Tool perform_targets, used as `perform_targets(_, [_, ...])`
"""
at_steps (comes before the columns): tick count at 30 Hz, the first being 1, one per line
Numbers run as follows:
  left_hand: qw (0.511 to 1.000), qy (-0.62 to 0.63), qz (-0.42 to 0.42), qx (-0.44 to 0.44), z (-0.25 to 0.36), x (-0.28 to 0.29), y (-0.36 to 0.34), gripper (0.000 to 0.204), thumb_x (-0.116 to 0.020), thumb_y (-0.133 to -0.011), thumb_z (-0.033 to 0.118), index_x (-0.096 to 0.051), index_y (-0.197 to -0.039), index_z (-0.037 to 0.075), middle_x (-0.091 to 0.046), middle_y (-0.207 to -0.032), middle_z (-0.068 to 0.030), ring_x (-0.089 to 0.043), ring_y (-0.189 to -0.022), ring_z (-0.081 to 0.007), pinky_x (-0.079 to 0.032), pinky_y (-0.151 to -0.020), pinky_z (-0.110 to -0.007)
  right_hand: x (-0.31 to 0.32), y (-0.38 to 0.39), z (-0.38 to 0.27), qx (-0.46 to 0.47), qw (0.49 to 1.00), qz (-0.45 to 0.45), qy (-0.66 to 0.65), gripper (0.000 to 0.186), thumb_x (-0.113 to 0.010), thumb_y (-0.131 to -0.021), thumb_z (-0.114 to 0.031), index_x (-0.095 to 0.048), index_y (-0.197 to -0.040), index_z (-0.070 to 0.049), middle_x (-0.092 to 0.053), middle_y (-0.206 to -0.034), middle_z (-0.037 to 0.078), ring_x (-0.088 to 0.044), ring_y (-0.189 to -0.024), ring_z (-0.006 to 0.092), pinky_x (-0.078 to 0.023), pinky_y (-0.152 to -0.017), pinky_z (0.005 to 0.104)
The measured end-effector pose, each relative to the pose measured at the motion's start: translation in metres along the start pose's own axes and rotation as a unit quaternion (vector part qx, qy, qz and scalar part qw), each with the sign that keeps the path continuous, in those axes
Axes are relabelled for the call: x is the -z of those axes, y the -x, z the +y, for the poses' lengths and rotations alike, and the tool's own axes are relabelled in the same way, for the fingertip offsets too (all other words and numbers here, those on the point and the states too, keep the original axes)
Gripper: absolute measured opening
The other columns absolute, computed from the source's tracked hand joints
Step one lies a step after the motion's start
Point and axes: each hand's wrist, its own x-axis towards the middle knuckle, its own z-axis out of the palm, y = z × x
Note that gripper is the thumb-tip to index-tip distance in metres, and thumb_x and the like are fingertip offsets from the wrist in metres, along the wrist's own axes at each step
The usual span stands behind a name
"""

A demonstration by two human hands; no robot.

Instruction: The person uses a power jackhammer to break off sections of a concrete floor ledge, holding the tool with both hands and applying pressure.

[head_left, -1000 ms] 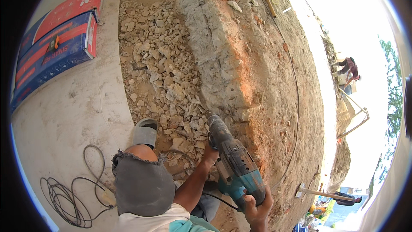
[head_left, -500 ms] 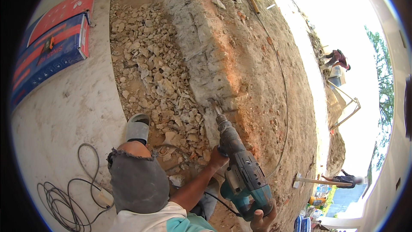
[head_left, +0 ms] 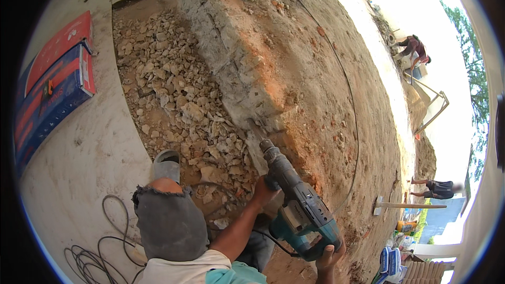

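Observation:
I hold a teal and black rotary hammer (head_left: 301, 214), its chisel (head_left: 255, 129) angled away from me onto the rough edge of a broken concrete strip (head_left: 213, 58). My left hand (head_left: 265, 190) is closed round the front side handle; my right hand (head_left: 329, 257) grips the rear handle. Broken rubble (head_left: 168, 84) fills the shallow bed just left of the strip. My left knee (head_left: 168, 221) and grey slipper (head_left: 166, 164) are bent at the rubble's near edge.
Stacked red and blue cartons (head_left: 52, 105) lie on the pale floor (head_left: 84, 147), with coiled cable (head_left: 89, 257) below. A cable crosses the dirt (head_left: 379, 158) on the right. Beyond are two people (head_left: 414, 52) (head_left: 442, 188), a wooden-handled tool (head_left: 410, 205) and blue bags (head_left: 389, 263).
The hammer's chisel has shifted rightward from the rubble's side onto the concrete edge. My view has turned slightly. The lower distant person now stands apart from the long-handled tool.

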Motion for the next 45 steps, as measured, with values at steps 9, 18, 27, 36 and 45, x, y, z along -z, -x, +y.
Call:
perform_targets(9, [0.997, 0.052, 0.047, -0.036, 0.028, -0.007, -0.005, 0.029, -0.081, -0.073, 0.021, -0.068, -0.093, 0.005, -0.072, -0.09, -0.0125, -0.07, -0.086, -0.0283, -0.053, -0.074, -0.04, 0.02, -0.031, 0.008, 0.018, 0.999, -0.023, -0.018, 0.076, -0.061, -0.086, -0.062, -0.052, -0.111, 0.009, -0.062, -0.071, 0.011, -0.062, -0.059, 0.018, -0.051, -0.053, 0.0292])
perform_targets(18, [0.999, 0.013, 0.037, -0.035, 0.005, -0.016, -0.019, 0.032, -0.083, -0.071, 0.027, -0.069, -0.091, 0.007, -0.072, -0.088, -0.0127, -0.069, -0.085, -0.0314, -0.054, -0.074, -0.041, 0.022, -0.041, 0.009, -0.031, 0.997, -0.016, -0.065, 0.076, -0.061, -0.085, -0.065, -0.055, -0.106, 0.008, -0.062, -0.073, 0.012, -0.063, -0.059, 0.0197, -0.051, -0.053, 0.0298])
perform_targets(27, [0.999, -0.051, -0.007, 0.017, 0.036, -0.03, -0.014, 0.031, -0.083, -0.072, 0.03, -0.07, -0.089, 0.007, -0.072, -0.084, -0.0121, -0.07, -0.083, -0.0306, -0.052, -0.071, -0.04, 0.055, -0.063, 0.035, -0.104, 0.99, 0.007, -0.097, 0.073, -0.061, -0.084, -0.066, -0.056, -0.097, 0.006, -0.062, -0.072, 0.012, -0.065, -0.063, 0.0212, -0.053, -0.056, 0.0313])
perform_targets(36, [0.998, 0.054, 0.01, 0.009, -0.004, -0.032, -0.03, 0.031, -0.076, -0.073, 0.0, -0.063, -0.101, -0.003, -0.069, -0.103, -0.0104, -0.065, -0.093, -0.0196, -0.049, -0.084, -0.033, 0.064, -0.082, 0.057, -0.115, 0.988, -0.042, -0.094, 0.057, -0.063, -0.09, -0.051, -0.059, -0.11, 0.002, -0.065, -0.08, 0.006, -0.061, -0.072, 0.0124, -0.049, -0.066, 0.0267])
perform_targets(45, [0.989, 0.116, 0.045, 0.082, 0.026, -0.013, -0.028, 0.04, -0.067, -0.069, -0.006, -0.058, -0.108, 0.001, -0.064, -0.09, -0.0062, -0.06, -0.077, -0.0168, -0.05, -0.066, -0.034, 0.021, -0.084, -0.025, -0.099, 0.992, -0.043, -0.066, 0.057, -0.072, -0.084, -0.046, -0.059, -0.107, 0.005, -0.065, -0.081, 0.006, -0.062, -0.073, 0.0133, -0.049, -0.066, 0.0267])
